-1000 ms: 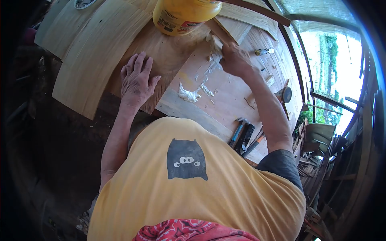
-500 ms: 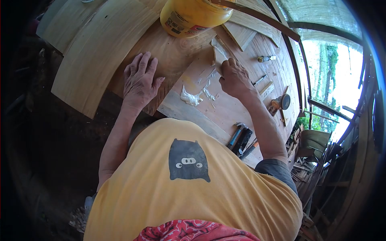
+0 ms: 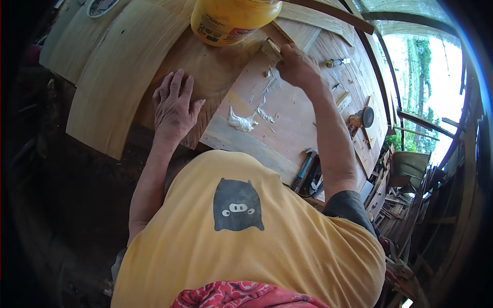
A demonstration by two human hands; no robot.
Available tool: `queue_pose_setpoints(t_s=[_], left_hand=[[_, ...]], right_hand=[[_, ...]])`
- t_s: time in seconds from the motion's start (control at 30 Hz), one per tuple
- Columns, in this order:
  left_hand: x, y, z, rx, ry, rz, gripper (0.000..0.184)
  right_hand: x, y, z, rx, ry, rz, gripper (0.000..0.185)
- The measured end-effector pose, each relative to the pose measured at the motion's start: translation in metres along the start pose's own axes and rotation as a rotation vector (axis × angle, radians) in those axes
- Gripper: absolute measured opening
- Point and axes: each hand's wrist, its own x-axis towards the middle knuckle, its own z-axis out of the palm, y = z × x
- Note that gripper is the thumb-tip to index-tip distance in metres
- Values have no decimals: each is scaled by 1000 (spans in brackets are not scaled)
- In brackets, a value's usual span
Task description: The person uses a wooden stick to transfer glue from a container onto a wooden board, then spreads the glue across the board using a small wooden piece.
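White paste [image 3: 241, 121] sits in a blob on the pale board [image 3: 292, 110], with thin smears trailing toward the flat spreader [image 3: 271, 50] in your right hand [image 3: 300, 66], fingers curled closed around it. Your left hand [image 3: 174, 110] is open, palm down on the brown board [image 3: 218, 64], gripping nothing. I'd go low angle, light even pressure, thin passes. The yellow tub [image 3: 233, 20] has a label, but honestly its print's too small to read.

Trees [image 3: 423, 66] — outside | wood scraps [image 3: 396, 207] — heaped | blue-handled tool [image 3: 303, 171] beside black tool [image 3: 312, 180]
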Motion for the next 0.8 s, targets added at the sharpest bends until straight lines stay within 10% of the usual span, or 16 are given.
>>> queue_pose_setpoints(t_s=[0.8], left_hand=[[1, -1, 3, 19, 28, 10, 59]], right_hand=[[54, 104, 24, 264, 223, -106, 42]])
